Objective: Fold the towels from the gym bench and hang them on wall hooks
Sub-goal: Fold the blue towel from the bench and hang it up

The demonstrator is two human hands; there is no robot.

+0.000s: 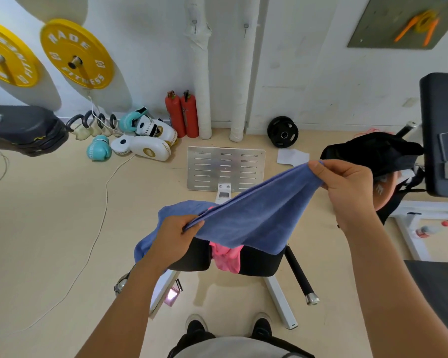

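Yellow weight plates (76,54) hang at upper left, and at centre the left hand (175,237) pinches the blue towel (254,215) low while the right hand (347,187) pinches its raised corner at right, stretching it above the black bench (259,262) and the pink towel (228,257) lying there.

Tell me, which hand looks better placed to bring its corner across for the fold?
Probably the right hand: it pinches the blue towel corner raised and free, while the left hand holds low by the bench.
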